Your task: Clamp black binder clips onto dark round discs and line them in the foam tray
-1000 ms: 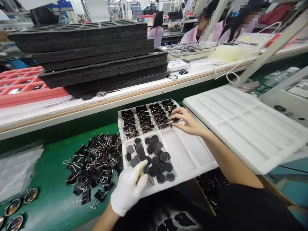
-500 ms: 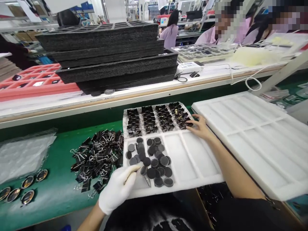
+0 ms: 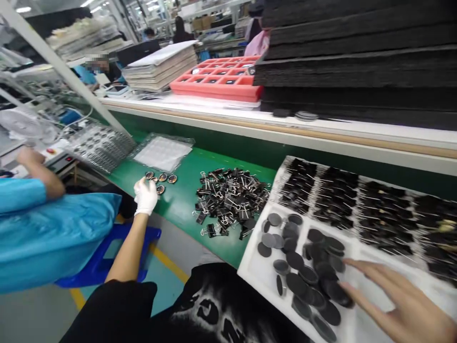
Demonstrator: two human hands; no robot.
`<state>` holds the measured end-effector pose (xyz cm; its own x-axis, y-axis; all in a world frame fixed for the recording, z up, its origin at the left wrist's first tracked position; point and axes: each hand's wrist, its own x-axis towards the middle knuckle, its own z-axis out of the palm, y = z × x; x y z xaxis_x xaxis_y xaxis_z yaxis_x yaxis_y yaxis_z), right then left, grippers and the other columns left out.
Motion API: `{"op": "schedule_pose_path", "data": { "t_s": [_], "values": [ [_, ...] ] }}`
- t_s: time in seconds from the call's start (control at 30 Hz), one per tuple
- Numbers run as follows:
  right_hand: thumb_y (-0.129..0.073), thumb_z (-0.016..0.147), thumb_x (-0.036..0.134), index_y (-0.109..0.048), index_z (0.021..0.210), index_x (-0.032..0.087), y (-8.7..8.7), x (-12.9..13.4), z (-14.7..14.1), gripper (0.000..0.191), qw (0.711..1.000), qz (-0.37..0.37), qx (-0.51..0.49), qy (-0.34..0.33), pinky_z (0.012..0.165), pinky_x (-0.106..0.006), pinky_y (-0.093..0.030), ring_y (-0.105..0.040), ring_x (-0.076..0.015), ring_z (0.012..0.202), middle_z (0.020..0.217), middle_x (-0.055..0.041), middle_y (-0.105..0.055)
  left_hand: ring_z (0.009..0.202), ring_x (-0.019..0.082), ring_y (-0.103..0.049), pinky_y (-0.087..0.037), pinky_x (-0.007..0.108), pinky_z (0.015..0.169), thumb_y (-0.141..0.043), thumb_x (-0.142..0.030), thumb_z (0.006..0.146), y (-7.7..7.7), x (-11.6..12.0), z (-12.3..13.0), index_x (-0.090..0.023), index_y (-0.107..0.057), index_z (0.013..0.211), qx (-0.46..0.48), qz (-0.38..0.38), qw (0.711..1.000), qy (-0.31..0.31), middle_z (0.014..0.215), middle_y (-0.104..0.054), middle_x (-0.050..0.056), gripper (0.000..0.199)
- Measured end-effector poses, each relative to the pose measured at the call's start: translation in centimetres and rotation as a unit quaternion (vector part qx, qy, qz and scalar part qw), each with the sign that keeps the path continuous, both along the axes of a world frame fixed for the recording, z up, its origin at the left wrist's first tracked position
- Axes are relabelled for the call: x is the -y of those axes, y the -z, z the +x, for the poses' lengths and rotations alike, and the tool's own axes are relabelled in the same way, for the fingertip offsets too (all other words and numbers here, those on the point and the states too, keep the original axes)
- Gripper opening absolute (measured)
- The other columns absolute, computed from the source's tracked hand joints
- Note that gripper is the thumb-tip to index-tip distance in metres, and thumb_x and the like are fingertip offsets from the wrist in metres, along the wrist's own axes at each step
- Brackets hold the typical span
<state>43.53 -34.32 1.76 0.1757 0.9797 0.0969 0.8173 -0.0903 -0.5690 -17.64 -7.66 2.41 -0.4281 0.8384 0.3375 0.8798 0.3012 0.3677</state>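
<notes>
My left hand [image 3: 145, 196], in a white glove, reaches to the green bench at the left. Its fingers are stretched beside several round parts with dark, coppery faces [image 3: 163, 177], and nothing shows clearly held in them. On the right, my bare right hand [image 3: 396, 295] is somewhat blurred, its fingers apart. The fingertips are at the edge of a heap of black discs [image 3: 296, 283] lying in a white foam tray [image 3: 262, 271]. Rows of black binder clips [image 3: 335, 197] fill the tray's far section. More binder clips [image 3: 228, 195] lie in a loose pile between my hands.
A clear plastic blister sheet [image 3: 162, 151] lies behind the round parts. Above the bench, a shelf edge [image 3: 228, 126] carries a red foam tray [image 3: 217, 90] and stacked black foam trays [image 3: 350, 62]. A co-worker in a blue garment [image 3: 53, 233] sits close on the left, near a blue stool [image 3: 103, 257].
The view has swung left. My left hand has moved from the discs in the tray to the round parts; my right hand has moved from the clip rows to the discs.
</notes>
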Motion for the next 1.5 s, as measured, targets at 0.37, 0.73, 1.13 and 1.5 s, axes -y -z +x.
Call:
{"op": "schedule_pose_path", "data": {
  "t_s": [0.37, 0.73, 1.13, 1.5],
  "values": [
    [-0.072, 0.057, 0.075, -0.077, 0.072, 0.057, 1.3, -0.7, 0.4, 0.024, 0.993, -0.114, -0.017, 0.034, 0.042, -0.055, -0.052, -0.066, -0.0380, 0.045, 0.078, -0.0118, -0.080, 0.124, 0.033, -0.061, -0.043, 0.044, 0.113, -0.063, -0.048, 0.087, 3.4, 0.6, -0.4, -0.016, -0.056, 0.140, -0.015, -0.096, 0.988, 0.119, 0.132, -0.067, 0.015, 0.062],
    [-0.072, 0.083, 0.054, -0.070, 0.096, 0.037, -5.8, -3.5, -7.6, 0.022, 0.974, 0.044, -0.211, 0.065, 0.069, -0.054, -0.069, -0.080, -0.0356, 0.075, 0.085, -0.0062, -0.081, 0.100, 0.021, -0.073, -0.062, 0.037, 0.088, -0.075, -0.044, 0.082, -1.1, 4.2, 10.9, -0.019, -0.029, 0.157, 0.264, 0.067, 0.899, 0.344, 0.125, -0.070, 0.013, 0.091],
    [-0.074, 0.092, 0.036, -0.074, 0.101, 0.028, -6.8, -5.2, -13.2, 0.012, 0.912, 0.051, -0.407, 0.003, 0.066, -0.033, -0.064, -0.074, -0.0194, 0.072, 0.087, -0.0031, -0.076, 0.098, 0.023, -0.073, -0.065, 0.038, 0.084, -0.065, -0.041, 0.098, -4.5, 9.0, 28.9, -0.029, -0.005, 0.166, 0.178, 0.041, 0.617, 0.766, 0.119, -0.069, 0.011, 0.091],
    [-0.086, 0.083, 0.040, -0.068, 0.102, 0.024, -5.5, -6.3, -12.3, 0.031, 0.805, -0.035, -0.591, 0.035, 0.067, -0.026, -0.061, -0.070, -0.0123, 0.069, 0.086, -0.0009, -0.077, 0.118, 0.027, -0.070, -0.062, 0.043, 0.097, -0.070, -0.034, 0.095, -3.0, 9.4, 29.8, -0.030, -0.021, 0.163, 0.231, 0.007, 0.629, 0.742, 0.133, -0.067, 0.014, 0.084]
  ]
}}
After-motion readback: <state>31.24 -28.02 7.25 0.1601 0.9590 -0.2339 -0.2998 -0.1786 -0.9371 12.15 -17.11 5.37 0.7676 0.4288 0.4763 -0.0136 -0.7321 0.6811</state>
